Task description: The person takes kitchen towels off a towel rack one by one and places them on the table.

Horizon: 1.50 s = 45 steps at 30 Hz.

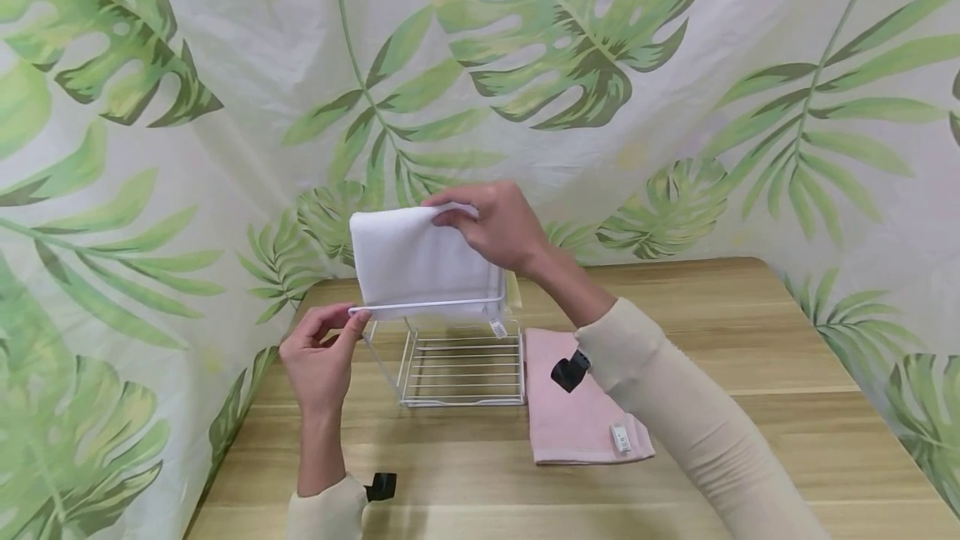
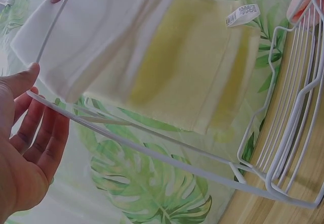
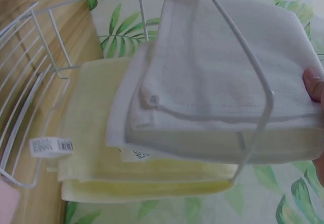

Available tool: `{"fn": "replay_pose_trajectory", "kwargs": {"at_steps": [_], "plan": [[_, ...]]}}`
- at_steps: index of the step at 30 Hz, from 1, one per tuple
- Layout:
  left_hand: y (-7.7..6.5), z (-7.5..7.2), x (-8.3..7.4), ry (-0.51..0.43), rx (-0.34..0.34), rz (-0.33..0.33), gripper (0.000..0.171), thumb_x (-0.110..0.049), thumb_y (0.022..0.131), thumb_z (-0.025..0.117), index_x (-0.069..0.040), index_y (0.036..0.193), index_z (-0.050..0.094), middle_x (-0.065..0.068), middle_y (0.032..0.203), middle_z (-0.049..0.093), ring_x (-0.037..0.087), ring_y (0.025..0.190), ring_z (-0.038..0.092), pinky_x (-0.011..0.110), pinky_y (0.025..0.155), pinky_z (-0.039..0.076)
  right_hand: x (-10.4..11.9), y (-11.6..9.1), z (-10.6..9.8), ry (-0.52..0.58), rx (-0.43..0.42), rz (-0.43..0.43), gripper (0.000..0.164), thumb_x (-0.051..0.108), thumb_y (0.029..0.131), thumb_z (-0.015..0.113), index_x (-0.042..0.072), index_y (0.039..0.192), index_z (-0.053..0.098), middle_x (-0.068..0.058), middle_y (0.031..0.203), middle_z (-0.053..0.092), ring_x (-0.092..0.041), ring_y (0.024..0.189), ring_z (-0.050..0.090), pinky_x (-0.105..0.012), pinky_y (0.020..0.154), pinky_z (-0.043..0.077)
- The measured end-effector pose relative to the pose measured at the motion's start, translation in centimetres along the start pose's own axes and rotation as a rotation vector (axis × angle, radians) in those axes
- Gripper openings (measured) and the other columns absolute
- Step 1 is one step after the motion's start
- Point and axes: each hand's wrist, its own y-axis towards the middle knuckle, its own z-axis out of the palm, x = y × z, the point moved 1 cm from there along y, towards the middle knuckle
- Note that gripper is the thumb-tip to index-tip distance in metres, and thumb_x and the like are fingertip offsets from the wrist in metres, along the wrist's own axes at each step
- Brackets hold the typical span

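My left hand (image 1: 322, 348) pinches the upper corner of a white wire rack (image 1: 461, 404) between thumb and fingers. My right hand (image 1: 498, 223) pinches the top edge of a folded white towel (image 1: 420, 257), which hangs upright from it. The rack's upper front bar crosses in front of this towel's lower part in the head view. Behind the white towel a yellow towel (image 2: 172, 52) hangs at the rack, its white tag (image 2: 243, 15) showing in the left wrist view. In the head view the white towel hides most of the yellow one.
A folded pink towel (image 1: 558, 407) with a white tag lies flat on the wooden table (image 1: 720, 448), right beside the rack's base. A leaf-print cloth (image 1: 615, 182) hangs behind the table. Dark wrist cameras (image 1: 572, 371) are worn near both sleeves.
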Motion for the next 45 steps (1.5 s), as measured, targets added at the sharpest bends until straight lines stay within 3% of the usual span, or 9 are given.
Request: {"fn": "replay_pose_trajectory", "kwargs": {"at_steps": [11,17,24,37,45], "plan": [[0.0,0.1,0.1,-0.014,-0.001,-0.012,0.019,0.006,0.083,0.089,0.009,0.098,0.079,-0.016,0.086,0.075,-0.001,0.074,0.071,0.011,0.063,0.060,0.4,1.5,-2.8,0.012,-0.036,-0.044,0.015,0.006,0.094,0.082,0.006,0.109,0.084,-0.006,0.107,0.084,-0.019,0.102,0.082,-0.031,0.087,0.065],[0.0,0.2,0.1,-0.023,0.009,-0.006,0.019,0.007,0.083,0.088,0.010,0.099,0.078,-0.015,0.086,0.075,0.000,0.075,0.072,0.011,0.063,0.060,0.6,1.7,-4.2,0.040,-0.066,-0.048,0.014,0.004,0.094,0.082,0.007,0.107,0.084,-0.006,0.105,0.084,-0.017,0.097,0.081,-0.024,0.078,0.057],[0.0,0.1,0.0,-0.024,0.011,-0.011,0.019,0.006,0.083,0.088,0.010,0.099,0.078,-0.014,0.086,0.076,0.000,0.075,0.072,0.011,0.063,0.061,0.7,1.6,-5.6,0.101,-0.114,-0.008,0.016,0.002,0.093,0.082,0.005,0.108,0.084,-0.010,0.105,0.084,-0.019,0.093,0.081,-0.017,0.071,0.050],[0.0,0.0,0.0,-0.019,0.010,-0.015,0.018,0.006,0.084,0.088,0.010,0.099,0.078,-0.015,0.086,0.075,0.000,0.074,0.071,0.011,0.063,0.060,0.9,0.9,-8.0,0.086,-0.135,0.034,0.016,0.001,0.091,0.084,0.007,0.105,0.085,-0.009,0.102,0.084,-0.019,0.086,0.081,-0.014,0.067,0.048],[0.0,0.0,0.0,-0.011,0.008,-0.013,0.019,0.005,0.084,0.088,0.010,0.100,0.079,-0.015,0.086,0.075,0.001,0.074,0.071,0.011,0.063,0.060,1.0,0.9,-9.6,0.063,-0.165,0.093,0.016,0.001,0.090,0.085,0.007,0.105,0.086,-0.010,0.105,0.084,-0.023,0.090,0.081,-0.012,0.072,0.053]]}}
